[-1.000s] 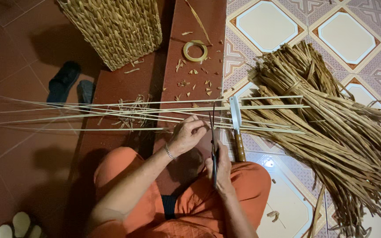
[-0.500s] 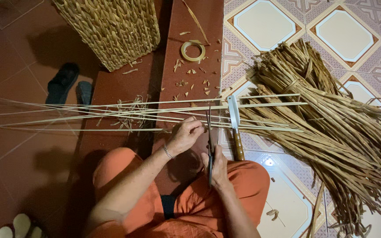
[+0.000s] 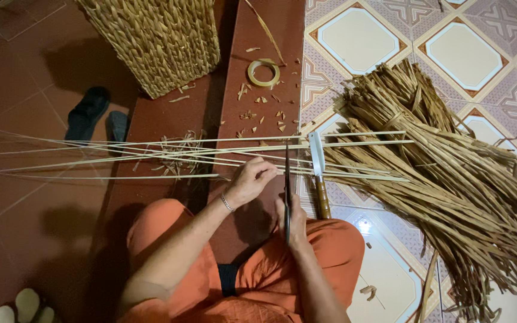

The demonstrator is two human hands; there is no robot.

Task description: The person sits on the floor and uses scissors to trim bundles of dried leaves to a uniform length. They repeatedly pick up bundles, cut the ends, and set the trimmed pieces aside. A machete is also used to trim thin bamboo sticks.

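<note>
Head view: left hand (image 3: 251, 179) fingers pinching thin cane strips (image 3: 151, 157); right hand (image 3: 293, 220) fingers wrapped around dark blade (image 3: 286, 179).

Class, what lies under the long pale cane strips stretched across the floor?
Under the long pale cane strips lie shavings, red floor and a wooden-handled knife. Its blade is partly covered.

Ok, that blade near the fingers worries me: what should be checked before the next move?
1. Grip: the right hand is closed around the dark blade: ok.
2. The left hand is clear of the edge: cannot tell, its fingers sit right beside it.
3. The left hand holds the thin strips: ok.
4. The strips lie flat across the floor: ok.
5. The wooden-handled knife lies untouched on the floor: ok.
6. The straw bundle is apart from the blade: ok.
</note>
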